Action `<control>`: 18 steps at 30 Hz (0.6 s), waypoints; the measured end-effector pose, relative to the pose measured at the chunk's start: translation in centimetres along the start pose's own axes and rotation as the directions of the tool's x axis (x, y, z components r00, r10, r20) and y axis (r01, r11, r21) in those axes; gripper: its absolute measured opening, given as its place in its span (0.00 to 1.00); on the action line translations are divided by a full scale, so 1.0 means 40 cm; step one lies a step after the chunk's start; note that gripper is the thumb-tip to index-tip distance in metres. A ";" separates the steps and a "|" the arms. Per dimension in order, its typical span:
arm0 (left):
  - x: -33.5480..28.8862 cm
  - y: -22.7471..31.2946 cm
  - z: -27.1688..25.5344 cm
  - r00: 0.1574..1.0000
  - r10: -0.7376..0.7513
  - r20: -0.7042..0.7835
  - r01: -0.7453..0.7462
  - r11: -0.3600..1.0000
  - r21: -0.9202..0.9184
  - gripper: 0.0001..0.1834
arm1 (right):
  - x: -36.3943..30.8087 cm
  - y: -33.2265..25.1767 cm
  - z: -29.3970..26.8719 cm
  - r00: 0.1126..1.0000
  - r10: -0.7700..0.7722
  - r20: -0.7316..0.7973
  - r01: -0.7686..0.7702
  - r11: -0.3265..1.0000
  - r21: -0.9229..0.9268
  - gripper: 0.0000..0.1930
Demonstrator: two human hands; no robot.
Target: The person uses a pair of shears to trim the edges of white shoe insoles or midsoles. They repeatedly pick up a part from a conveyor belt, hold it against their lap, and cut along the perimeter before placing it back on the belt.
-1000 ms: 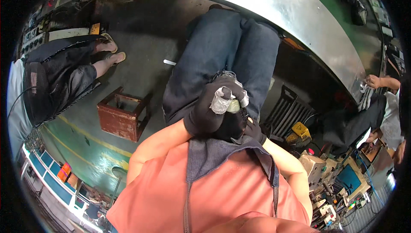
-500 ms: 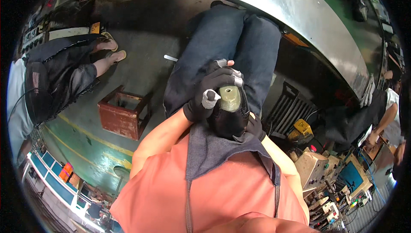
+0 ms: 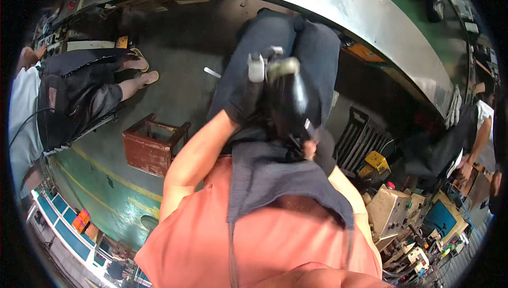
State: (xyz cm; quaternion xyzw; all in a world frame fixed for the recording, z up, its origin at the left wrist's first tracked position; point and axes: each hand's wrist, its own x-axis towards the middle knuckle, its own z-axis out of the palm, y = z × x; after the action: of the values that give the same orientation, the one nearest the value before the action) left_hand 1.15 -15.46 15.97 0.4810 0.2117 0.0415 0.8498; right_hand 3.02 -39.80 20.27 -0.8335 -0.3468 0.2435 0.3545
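Blk shoe [image 3: 298, 97] w/ pale-grn block [image 3: 284, 68]; L glove [image 3: 247, 96] blk, grey-tipped; shirt [image 3: 286, 240] coral; apron [image 3: 264, 174] dk navy; stool [image 3: 144, 156] red-brn.

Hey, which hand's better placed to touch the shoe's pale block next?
Likely your left hand: it's beside the pale block; your right hand sits lower, near the other end of the shoe.

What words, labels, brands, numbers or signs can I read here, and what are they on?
None can be read in this picture.
Yellow box at the right: any marking is too small to read.
Pale machine housing below it: any marking is too small to read.
Black shoe at the hands: blurred, no readable lettering.
Peach shirt: no readable lettering.
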 end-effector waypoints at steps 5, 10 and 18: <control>0.090 -0.043 0.017 0.978 0.069 -0.195 0.085 0.723 0.685 0.37 | 0.174 -0.105 -0.107 0.878 0.469 0.092 -0.419 0.663 0.620 0.29; 0.074 -0.051 0.007 1.000 0.010 -0.009 0.001 0.645 0.765 0.34 | 0.244 -0.024 -0.102 0.862 0.453 0.228 -0.448 0.468 0.762 0.29; 0.005 -0.141 0.042 0.961 0.275 0.008 -0.190 0.641 0.744 0.50 | 0.244 0.112 -0.157 0.935 0.225 0.273 -0.317 0.873 0.369 0.28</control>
State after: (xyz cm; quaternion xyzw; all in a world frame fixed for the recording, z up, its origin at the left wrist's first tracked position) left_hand 1.24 -19.74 11.95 0.8030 0.1912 0.0868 0.5578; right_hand 15.19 -37.39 19.27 -0.7493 -0.2047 0.4492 0.4415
